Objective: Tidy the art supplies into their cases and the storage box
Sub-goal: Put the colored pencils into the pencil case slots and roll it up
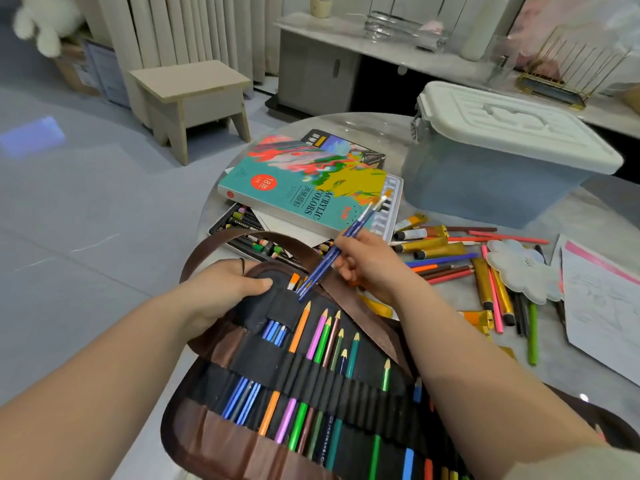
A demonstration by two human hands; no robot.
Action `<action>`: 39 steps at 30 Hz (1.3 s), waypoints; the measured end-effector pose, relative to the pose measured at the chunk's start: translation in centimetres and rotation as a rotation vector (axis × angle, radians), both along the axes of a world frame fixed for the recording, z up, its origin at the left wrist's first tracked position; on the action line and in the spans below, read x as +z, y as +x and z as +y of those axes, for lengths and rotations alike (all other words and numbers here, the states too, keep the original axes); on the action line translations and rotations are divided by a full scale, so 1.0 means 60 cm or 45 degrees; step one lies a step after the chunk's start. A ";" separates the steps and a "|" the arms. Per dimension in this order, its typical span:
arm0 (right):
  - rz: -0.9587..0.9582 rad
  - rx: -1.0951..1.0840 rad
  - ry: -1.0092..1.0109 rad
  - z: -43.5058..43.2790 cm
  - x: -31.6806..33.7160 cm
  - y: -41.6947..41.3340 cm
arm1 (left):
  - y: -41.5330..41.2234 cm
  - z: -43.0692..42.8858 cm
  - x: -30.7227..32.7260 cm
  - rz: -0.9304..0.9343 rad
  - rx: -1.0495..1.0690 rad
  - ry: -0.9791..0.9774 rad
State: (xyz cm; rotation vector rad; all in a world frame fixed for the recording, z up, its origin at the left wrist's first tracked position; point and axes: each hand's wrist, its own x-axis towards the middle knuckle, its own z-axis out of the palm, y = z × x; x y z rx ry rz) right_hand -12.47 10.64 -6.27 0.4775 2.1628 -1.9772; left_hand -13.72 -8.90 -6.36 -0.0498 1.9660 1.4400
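- The right hand (367, 268) is pinching a small bundle of thin blue-handled paintbrushes (346, 237) at about mid-shaft. The bristles are pointing up and away, and the handle ends are pointing down.
- The left hand (221, 289) is gripping the black pocket flap at the top of the brown fabric roll-up case (214, 445). The thumb is lying on top of the flap and the fingers are curling under it.
- The handle ends are sitting at the mouth of that pocket, just beside an orange brush tip. Whether they are already inside cannot be determined.
- The sharpened coloured pencils (322, 341) are standing in the elastic loops of the case, tips up.
- Handling judgement: the brushes are probably light and stiff, with smooth handles that are likely to slide against each other. The best hold is on the shafts or ferrules, because the bristles are fragile.
- Handling judgement: the case is soft and limp, so the pocket edge is probably needing support while the brushes are going in.
- Loose pencils and gold paint tubes (436, 242) are lying scattered on the grey round table (571, 375).
- The translucent blue storage box with a white lid (502, 161) is standing closed at the far side, well apart from both hands.
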 end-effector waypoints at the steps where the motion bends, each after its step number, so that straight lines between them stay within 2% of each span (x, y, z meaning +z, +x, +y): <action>1: -0.023 0.059 -0.005 -0.001 -0.001 -0.003 | -0.001 0.000 0.001 0.004 -0.011 0.014; 4: -0.087 0.232 -0.024 -0.003 0.000 -0.006 | -0.003 0.002 0.003 0.008 -0.021 0.049; 8: -0.099 0.356 0.103 -0.005 -0.001 -0.003 | -0.003 0.001 0.004 0.017 -0.020 0.084; 13: -0.035 0.204 -0.224 0.011 0.013 -0.016 | -0.005 -0.001 0.010 0.028 -0.036 0.114; 15: -0.010 0.190 -0.281 0.021 0.019 -0.024 | -0.006 -0.003 0.012 0.007 -0.045 0.133; 20: -0.013 0.221 -0.256 0.029 0.026 -0.037 | -0.008 -0.001 0.010 -0.040 -0.049 0.191; 27: -0.107 0.518 -0.092 -0.003 0.000 -0.014 | -0.006 0.000 0.002 -0.024 -0.014 0.257; 29: -0.129 0.435 -0.147 -0.005 0.006 -0.013 | -0.006 0.001 0.003 -0.030 -0.013 0.266; 33: -0.052 -0.019 -0.179 -0.002 0.023 -0.037 | -0.008 0.000 0.007 -0.048 -0.006 0.245; 36: 0.065 0.045 -0.027 -0.010 0.025 -0.042 | -0.009 -0.001 0.006 -0.032 0.008 0.223; 39: 0.060 0.212 0.027 -0.020 0.018 -0.030 | -0.009 0.000 0.004 -0.017 0.032 0.226</action>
